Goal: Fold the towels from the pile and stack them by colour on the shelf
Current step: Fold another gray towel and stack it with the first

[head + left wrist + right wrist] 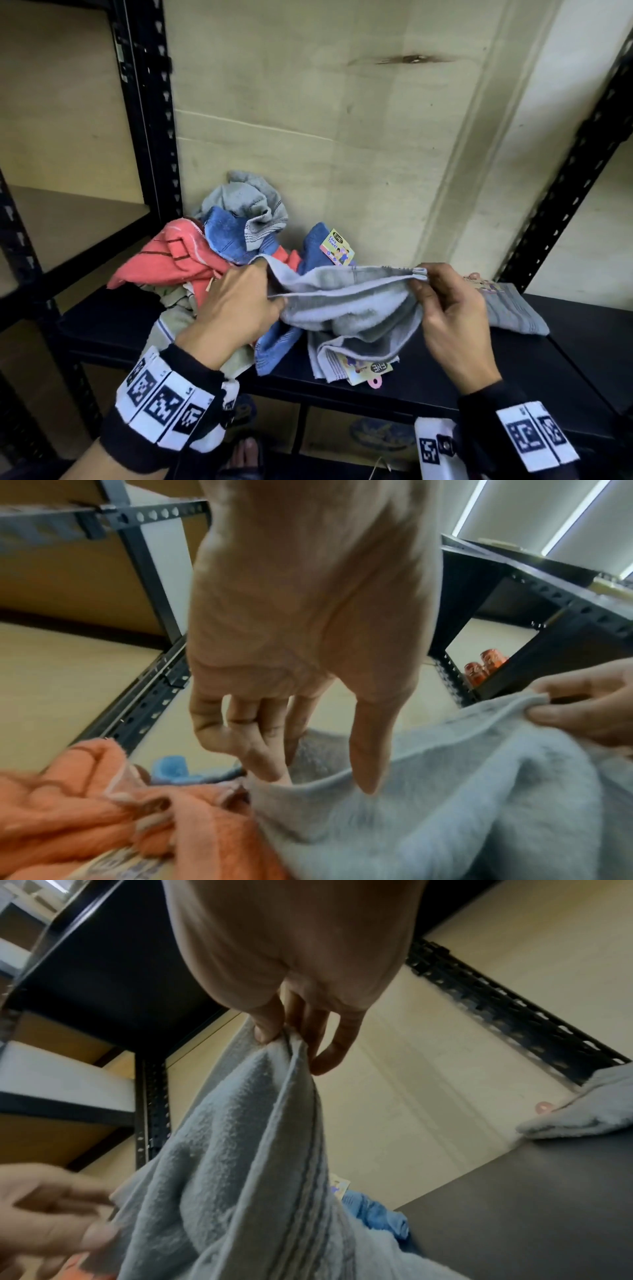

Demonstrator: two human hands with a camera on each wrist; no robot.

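Observation:
A light grey towel (349,301) hangs stretched between both hands above the black shelf (582,346). My left hand (277,293) pinches its left edge between thumb and fingers (274,753). My right hand (419,277) pinches the gathered top right corner (284,1039). The towel's lower part sags onto the shelf, with a paper label (364,368) showing. Behind the left hand lies the pile: a coral towel (171,263), a blue towel (227,236) and a grey one (246,202). One folded grey towel (510,308) lies at the right.
Black perforated uprights (154,113) frame the shelf bay, and a beige wall (325,120) closes its back. Another shelf unit stands to the left. Orange bottles (479,666) sit on a low shelf in the left wrist view. A foot shows below the shelf's front edge.

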